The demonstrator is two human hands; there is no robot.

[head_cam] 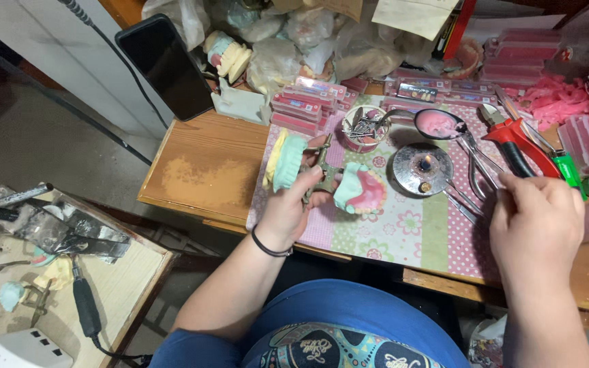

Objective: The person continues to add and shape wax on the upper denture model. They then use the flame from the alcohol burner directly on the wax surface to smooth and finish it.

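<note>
— What's the right hand (536, 221) doing?
— It's curled nearly closed, fingertips pinched on a thin metal tool (468, 212) whose far end lies on the patterned mat (403, 232).

— And the left hand (293, 208)?
— Fingers wrapped round a brass hinged frame (316, 176), held just above the table (206, 167), with a green dental cast (286, 160) on one side and a pink-gummed cast (361, 191) on the other.

— Beyond them?
— A small lit burner (423, 167), then red-handled pliers (516, 140).

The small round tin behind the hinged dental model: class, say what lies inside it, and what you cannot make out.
Inside the round tin lies a heap of small silvery metal pieces, perhaps pins or wires. Their exact kind is too small to tell, and the tin's bottom is covered by them.
</note>
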